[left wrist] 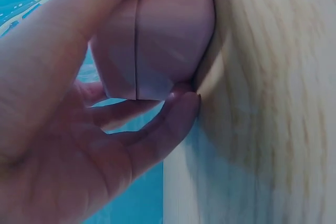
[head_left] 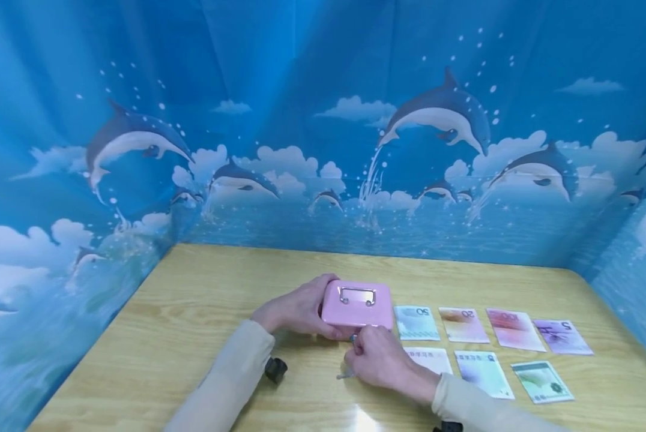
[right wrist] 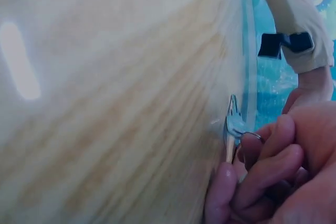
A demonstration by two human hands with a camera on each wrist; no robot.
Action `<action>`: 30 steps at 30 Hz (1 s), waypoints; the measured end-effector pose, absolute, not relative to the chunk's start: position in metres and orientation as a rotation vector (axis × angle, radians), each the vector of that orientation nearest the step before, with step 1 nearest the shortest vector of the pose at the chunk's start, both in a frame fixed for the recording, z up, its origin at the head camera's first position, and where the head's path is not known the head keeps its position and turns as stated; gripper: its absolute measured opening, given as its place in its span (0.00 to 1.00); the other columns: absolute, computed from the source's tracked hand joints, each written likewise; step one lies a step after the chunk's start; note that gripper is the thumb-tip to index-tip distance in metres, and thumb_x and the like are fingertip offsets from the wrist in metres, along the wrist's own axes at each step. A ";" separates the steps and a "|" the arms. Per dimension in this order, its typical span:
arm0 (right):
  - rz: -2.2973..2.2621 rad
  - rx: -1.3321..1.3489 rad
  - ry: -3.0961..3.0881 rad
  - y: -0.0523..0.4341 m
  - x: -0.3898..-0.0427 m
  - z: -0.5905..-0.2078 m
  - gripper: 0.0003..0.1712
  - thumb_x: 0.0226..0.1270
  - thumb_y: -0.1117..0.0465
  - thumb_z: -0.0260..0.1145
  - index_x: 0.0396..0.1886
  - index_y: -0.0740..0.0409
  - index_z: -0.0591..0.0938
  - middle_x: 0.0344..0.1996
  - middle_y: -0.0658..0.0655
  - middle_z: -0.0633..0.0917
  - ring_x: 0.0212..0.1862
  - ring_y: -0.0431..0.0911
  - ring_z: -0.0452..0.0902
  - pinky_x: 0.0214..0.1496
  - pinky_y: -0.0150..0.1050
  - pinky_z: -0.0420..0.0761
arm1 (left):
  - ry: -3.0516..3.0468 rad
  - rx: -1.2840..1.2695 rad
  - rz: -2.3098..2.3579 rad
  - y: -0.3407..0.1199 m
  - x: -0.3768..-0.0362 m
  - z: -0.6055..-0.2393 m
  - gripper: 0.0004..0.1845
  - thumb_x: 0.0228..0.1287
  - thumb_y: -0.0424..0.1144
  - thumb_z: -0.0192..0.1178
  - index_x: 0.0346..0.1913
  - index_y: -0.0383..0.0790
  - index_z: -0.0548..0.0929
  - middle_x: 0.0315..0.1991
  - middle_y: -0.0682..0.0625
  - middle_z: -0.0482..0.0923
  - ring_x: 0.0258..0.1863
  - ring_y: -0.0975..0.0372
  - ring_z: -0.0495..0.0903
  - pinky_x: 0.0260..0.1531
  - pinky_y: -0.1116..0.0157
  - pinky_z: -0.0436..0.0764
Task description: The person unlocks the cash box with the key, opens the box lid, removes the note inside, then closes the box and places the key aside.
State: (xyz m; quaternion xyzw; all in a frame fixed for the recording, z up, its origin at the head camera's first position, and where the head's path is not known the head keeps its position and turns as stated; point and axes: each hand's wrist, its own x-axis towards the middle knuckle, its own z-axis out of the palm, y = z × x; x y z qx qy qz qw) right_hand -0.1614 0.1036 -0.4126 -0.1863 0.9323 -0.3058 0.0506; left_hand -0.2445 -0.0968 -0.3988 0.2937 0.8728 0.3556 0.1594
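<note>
A pink cash box (head_left: 334, 312) with a metal carrying handle (head_left: 358, 290) on its lid stands closed on the table. My left hand (head_left: 303, 307) grips its left end, thumb at the front and fingers round the back corner. In the left wrist view, the seam between the lid and the body (left wrist: 136, 51) shows closed. Close against the box's front, my right hand (head_left: 379, 360) has its fingers curled, pinching small metal keys (right wrist: 233, 121) on a ring. One key hangs below the fingers. The fingers hide the lock area.
Right of the box lie banknotes in two rows, among them a 50 note (head_left: 416, 324), a 20 note (head_left: 463, 326), a red 100 note (head_left: 514, 330) and a green note (head_left: 543, 382). A dolphin-printed blue curtain (head_left: 301, 120) surrounds the wooden table (head_left: 193, 300).
</note>
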 end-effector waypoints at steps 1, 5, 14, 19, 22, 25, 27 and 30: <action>-0.923 -0.573 2.831 0.103 -0.160 -0.412 0.26 0.54 0.67 0.65 0.06 0.44 0.65 0.05 0.37 0.60 0.11 0.31 0.54 0.13 0.23 0.53 | 2.489 0.837 1.029 -0.097 -0.244 -0.399 0.50 0.46 0.53 0.82 0.70 0.47 0.64 0.60 0.55 0.77 0.59 0.62 0.76 0.69 0.55 0.74; -0.857 -0.639 2.797 0.104 -0.158 -0.411 0.24 0.54 0.66 0.65 0.04 0.44 0.68 0.04 0.36 0.61 0.10 0.30 0.54 0.12 0.23 0.53 | 2.464 0.832 1.089 -0.097 -0.244 -0.400 0.50 0.44 0.51 0.83 0.69 0.47 0.65 0.59 0.56 0.78 0.58 0.62 0.77 0.69 0.55 0.73; -0.751 -0.673 2.743 0.116 -0.161 -0.408 0.29 0.63 0.52 0.73 0.05 0.45 0.71 0.05 0.36 0.63 0.11 0.32 0.58 0.13 0.25 0.56 | 2.503 0.843 1.014 -0.098 -0.243 -0.404 0.61 0.47 0.48 0.82 0.79 0.38 0.54 0.72 0.46 0.70 0.71 0.54 0.70 0.76 0.51 0.67; -0.767 -0.673 2.742 0.123 -0.160 -0.407 0.29 0.62 0.45 0.73 0.06 0.44 0.73 0.05 0.36 0.64 0.11 0.31 0.56 0.13 0.27 0.56 | 2.533 0.821 0.953 -0.102 -0.239 -0.401 0.66 0.50 0.52 0.79 0.82 0.38 0.45 0.78 0.42 0.60 0.77 0.50 0.62 0.79 0.49 0.60; -0.808 -0.696 2.738 0.130 -0.159 -0.405 0.26 0.62 0.46 0.74 0.08 0.44 0.75 0.09 0.37 0.68 0.14 0.31 0.60 0.14 0.28 0.60 | 2.540 0.794 0.969 -0.106 -0.234 -0.400 0.65 0.52 0.56 0.78 0.83 0.41 0.45 0.80 0.43 0.58 0.75 0.52 0.66 0.78 0.50 0.64; -0.852 -0.728 2.717 0.139 -0.156 -0.404 0.20 0.63 0.47 0.74 0.14 0.44 0.79 0.13 0.38 0.72 0.17 0.31 0.63 0.17 0.28 0.65 | 2.550 0.757 0.995 -0.112 -0.227 -0.400 0.63 0.54 0.58 0.76 0.83 0.45 0.46 0.80 0.44 0.58 0.66 0.56 0.74 0.71 0.54 0.74; -0.878 -0.760 2.694 0.145 -0.155 -0.403 0.16 0.64 0.49 0.73 0.18 0.44 0.81 0.13 0.38 0.74 0.17 0.30 0.65 0.18 0.28 0.68 | 2.556 0.747 1.007 -0.116 -0.223 -0.401 0.61 0.56 0.56 0.75 0.83 0.46 0.47 0.77 0.44 0.63 0.59 0.58 0.77 0.63 0.58 0.79; -0.871 -0.794 2.689 0.154 -0.154 -0.400 0.11 0.66 0.52 0.72 0.23 0.43 0.83 0.14 0.37 0.75 0.18 0.29 0.66 0.19 0.27 0.70 | 2.588 0.736 0.989 -0.122 -0.217 -0.402 0.58 0.58 0.56 0.73 0.83 0.48 0.48 0.70 0.44 0.70 0.54 0.59 0.78 0.56 0.59 0.82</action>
